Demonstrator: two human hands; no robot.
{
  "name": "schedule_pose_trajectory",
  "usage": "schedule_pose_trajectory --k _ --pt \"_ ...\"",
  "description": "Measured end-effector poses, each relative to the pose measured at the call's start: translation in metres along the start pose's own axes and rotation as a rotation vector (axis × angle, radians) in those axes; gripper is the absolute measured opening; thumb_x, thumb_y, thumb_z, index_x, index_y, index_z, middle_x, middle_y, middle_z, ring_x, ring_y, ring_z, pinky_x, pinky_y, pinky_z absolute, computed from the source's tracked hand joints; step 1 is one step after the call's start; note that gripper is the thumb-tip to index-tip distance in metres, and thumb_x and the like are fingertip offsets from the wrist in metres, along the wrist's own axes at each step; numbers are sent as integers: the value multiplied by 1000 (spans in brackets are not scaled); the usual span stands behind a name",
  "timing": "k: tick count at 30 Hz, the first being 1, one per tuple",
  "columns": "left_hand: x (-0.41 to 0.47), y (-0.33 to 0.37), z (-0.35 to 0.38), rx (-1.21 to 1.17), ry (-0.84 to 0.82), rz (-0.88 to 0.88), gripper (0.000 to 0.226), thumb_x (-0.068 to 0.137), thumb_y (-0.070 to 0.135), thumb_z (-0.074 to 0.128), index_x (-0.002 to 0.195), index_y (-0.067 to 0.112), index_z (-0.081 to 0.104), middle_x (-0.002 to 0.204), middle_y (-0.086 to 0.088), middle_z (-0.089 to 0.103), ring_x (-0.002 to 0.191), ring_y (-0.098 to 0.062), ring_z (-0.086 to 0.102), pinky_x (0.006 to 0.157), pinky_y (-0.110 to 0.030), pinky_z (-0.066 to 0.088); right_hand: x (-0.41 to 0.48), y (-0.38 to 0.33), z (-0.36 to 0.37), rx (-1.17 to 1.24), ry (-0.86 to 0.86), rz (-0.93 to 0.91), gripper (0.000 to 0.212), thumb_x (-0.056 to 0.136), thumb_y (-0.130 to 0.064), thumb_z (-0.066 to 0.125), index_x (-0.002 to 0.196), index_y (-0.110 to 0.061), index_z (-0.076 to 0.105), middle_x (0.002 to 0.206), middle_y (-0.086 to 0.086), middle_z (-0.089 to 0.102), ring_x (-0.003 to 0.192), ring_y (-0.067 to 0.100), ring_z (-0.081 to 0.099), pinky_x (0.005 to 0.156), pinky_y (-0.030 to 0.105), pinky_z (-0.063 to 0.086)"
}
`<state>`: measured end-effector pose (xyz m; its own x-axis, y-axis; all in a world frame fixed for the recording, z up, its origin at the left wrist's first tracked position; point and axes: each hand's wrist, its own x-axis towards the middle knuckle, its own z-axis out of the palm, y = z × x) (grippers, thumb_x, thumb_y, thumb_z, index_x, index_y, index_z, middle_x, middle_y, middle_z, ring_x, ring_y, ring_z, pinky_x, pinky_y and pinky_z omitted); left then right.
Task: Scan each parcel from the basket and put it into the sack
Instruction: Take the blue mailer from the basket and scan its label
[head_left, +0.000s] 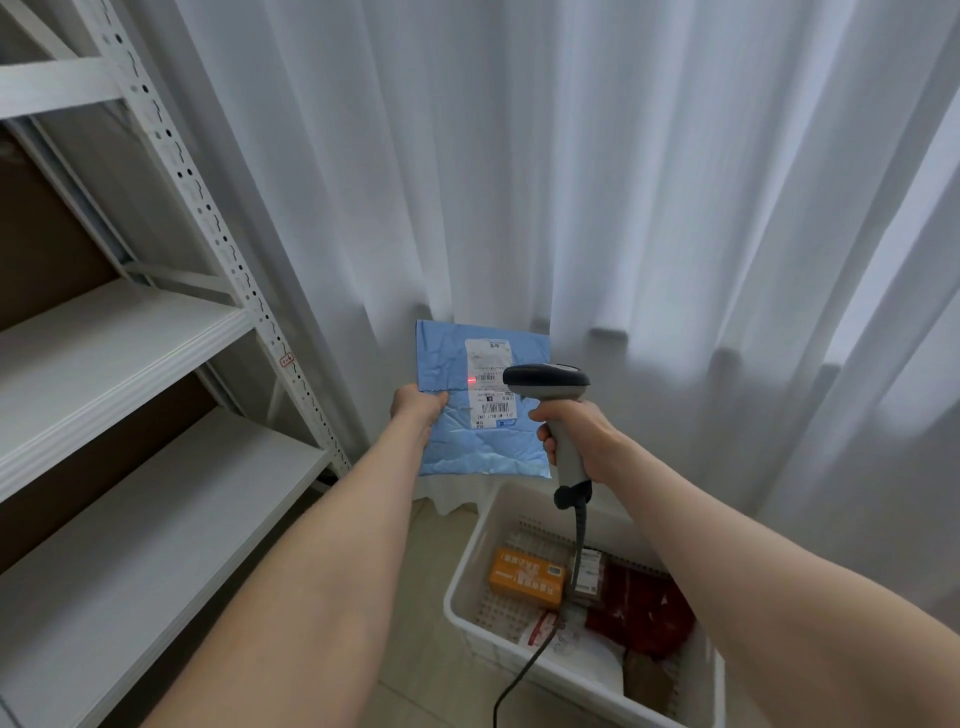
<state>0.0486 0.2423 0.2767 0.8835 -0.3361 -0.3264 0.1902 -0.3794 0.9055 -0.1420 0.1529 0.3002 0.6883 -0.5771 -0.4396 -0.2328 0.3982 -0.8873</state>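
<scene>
The blue parcel (483, 400), a flat crinkled poly mailer, hangs upright in front of the white curtain (623, 182), above the far edge of the basket (467, 582). The left hand (418, 408) pinches its left edge, thumb on the front. It looks light, limp and somewhat slick, so a grip at the edge beside the label, as here, suits it; the free corners may droop. The right hand (571, 431) is clenched around the scanner (558, 410), whose red dot lies on the label's barcode. More parcels, an orange box (527, 577) and a red bag (644, 608), lie in the basket. Metal shelves (130, 338) stand left. No sack is visible.
</scene>
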Motion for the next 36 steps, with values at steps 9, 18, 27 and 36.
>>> schedule_pose_trajectory --k 9,18,27,36 --pt "0 2 -12 0 11 0 24 87 9 66 111 5 64 104 -10 64 92 -26 60 92 -43 52 -6 -5 8 35 13 17 3 87 -4 57 89 -6 58 63 6 51 50 14 43 49 24 40" --pt "1 0 -20 22 25 14 27 89 8 64 115 3 63 111 -12 64 88 -23 56 83 -32 49 -11 -11 14 -28 -8 26 5 87 -4 55 91 -8 56 63 5 50 48 13 43 45 21 40" --pt "0 0 -22 27 33 16 28 88 8 65 115 3 63 116 -12 64 89 -23 56 83 -32 48 -16 -14 17 -50 -9 20 4 87 -5 55 89 -8 56 63 5 49 50 13 42 48 22 40" --pt "-1 1 -25 22 32 6 28 88 8 65 115 3 63 100 -6 60 89 -23 57 87 -36 51 -23 -19 26 -61 -20 29 6 87 -6 53 83 -10 53 62 4 47 47 12 41 45 19 38"
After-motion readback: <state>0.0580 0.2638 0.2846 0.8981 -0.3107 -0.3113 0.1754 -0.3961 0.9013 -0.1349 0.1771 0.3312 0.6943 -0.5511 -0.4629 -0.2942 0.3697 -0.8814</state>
